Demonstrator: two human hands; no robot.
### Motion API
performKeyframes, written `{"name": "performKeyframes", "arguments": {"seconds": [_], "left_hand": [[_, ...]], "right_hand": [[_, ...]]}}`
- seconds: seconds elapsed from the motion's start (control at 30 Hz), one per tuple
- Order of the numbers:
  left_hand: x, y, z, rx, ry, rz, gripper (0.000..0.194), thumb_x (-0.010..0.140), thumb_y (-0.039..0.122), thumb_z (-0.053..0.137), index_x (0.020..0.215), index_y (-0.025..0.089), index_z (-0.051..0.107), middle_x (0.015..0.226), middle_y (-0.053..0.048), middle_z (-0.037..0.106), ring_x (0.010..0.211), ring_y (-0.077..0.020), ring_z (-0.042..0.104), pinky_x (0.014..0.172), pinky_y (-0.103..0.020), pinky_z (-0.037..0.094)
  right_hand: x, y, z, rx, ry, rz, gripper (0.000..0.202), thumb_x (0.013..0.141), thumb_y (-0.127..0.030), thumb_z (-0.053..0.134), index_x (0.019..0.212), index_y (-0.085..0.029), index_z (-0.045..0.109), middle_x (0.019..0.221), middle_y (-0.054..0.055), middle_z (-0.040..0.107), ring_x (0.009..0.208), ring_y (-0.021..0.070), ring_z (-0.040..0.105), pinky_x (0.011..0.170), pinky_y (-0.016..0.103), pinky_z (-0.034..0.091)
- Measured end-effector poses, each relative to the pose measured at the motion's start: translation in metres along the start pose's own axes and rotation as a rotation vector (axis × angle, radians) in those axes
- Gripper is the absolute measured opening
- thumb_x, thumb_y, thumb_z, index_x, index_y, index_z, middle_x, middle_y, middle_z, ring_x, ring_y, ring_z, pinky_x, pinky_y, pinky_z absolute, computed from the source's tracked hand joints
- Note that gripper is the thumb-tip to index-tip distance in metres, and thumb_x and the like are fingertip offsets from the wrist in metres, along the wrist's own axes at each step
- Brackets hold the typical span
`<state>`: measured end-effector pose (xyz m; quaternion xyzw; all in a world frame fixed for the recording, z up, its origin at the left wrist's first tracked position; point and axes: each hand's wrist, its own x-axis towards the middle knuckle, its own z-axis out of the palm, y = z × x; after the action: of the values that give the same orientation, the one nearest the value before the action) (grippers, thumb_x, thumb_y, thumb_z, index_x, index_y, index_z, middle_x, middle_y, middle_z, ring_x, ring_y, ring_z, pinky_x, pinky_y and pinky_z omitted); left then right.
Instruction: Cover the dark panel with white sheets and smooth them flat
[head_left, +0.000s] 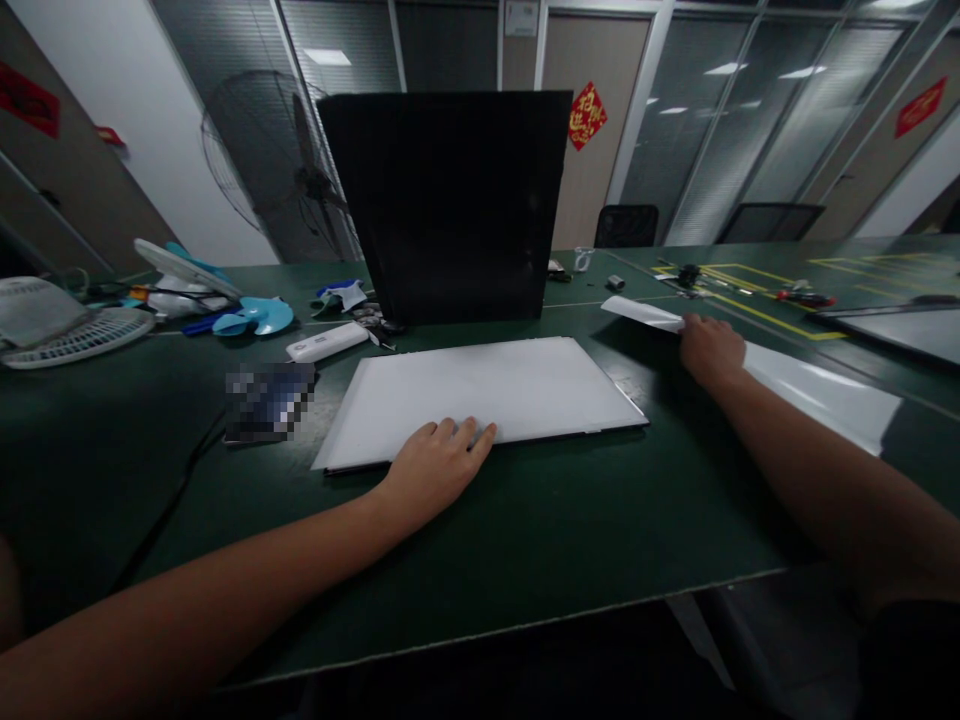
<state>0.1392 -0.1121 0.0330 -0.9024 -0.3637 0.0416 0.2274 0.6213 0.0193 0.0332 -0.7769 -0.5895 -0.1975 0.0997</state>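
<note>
A flat white panel [480, 390] with a dark edge lies on the green table, a loose white layer showing at its left side. My left hand [442, 465] rests on the panel's front edge, its fingers spread on the white surface. To the right of the panel, my right hand [712, 350] is closed on a glossy white sheet [817, 390], which extends out on both sides of the hand. The fingertips of my right hand are partly hidden.
A large black panel [457, 205] stands upright behind the white one. Left on the green table [570, 530] are a white box [328, 342], a blurred-out item [270, 402], blue fan blades [255, 316] and a fan grille [82, 335]. A red-handled tool [806, 297] lies at the back right.
</note>
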Motion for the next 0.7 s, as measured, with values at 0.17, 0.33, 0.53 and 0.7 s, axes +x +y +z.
{"name": "performKeyframes", "arguments": {"seconds": [0.17,0.33,0.53,0.7], "left_hand": [[0.001,0.000,0.001,0.004,0.008,0.005,0.049,0.102,0.007,0.052,0.150,0.016,0.053,0.142,-0.017,0.065,0.112,-0.0299,0.070,0.084,-0.042,0.060],[0.001,0.001,-0.002,-0.003,-0.001,-0.005,0.049,0.102,0.008,0.054,0.150,0.017,0.053,0.140,-0.016,0.066,0.110,-0.0288,0.071,0.080,-0.039,0.061],[-0.001,0.000,-0.005,0.017,0.024,0.004,0.043,0.102,0.008,0.053,0.145,0.015,0.057,0.134,-0.018,0.067,0.108,-0.0286,0.070,0.078,-0.038,0.061],[-0.002,0.000,-0.005,0.048,0.181,0.079,0.026,0.104,0.009,0.047,0.116,0.014,0.069,0.106,-0.012,0.070,0.094,-0.0248,0.069,0.077,-0.037,0.057]], "right_hand": [[-0.013,-0.037,-0.038,0.074,0.284,-0.178,0.049,0.113,-0.033,0.031,0.149,-0.010,0.055,0.126,0.024,0.067,0.116,0.0280,0.059,0.091,0.038,0.038],[-0.056,-0.098,-0.064,0.150,0.323,-0.536,0.048,0.111,-0.030,0.035,0.149,-0.011,0.057,0.121,0.019,0.071,0.109,0.0290,0.062,0.094,0.040,0.045],[-0.106,-0.148,-0.067,0.253,0.121,-0.913,0.048,0.105,-0.019,0.043,0.151,-0.017,0.056,0.121,0.015,0.072,0.106,0.0281,0.065,0.091,0.042,0.053],[-0.113,-0.155,-0.062,0.347,0.005,-0.991,0.047,0.107,-0.028,0.045,0.152,-0.027,0.057,0.121,0.012,0.072,0.106,0.0294,0.065,0.091,0.048,0.056]]}}
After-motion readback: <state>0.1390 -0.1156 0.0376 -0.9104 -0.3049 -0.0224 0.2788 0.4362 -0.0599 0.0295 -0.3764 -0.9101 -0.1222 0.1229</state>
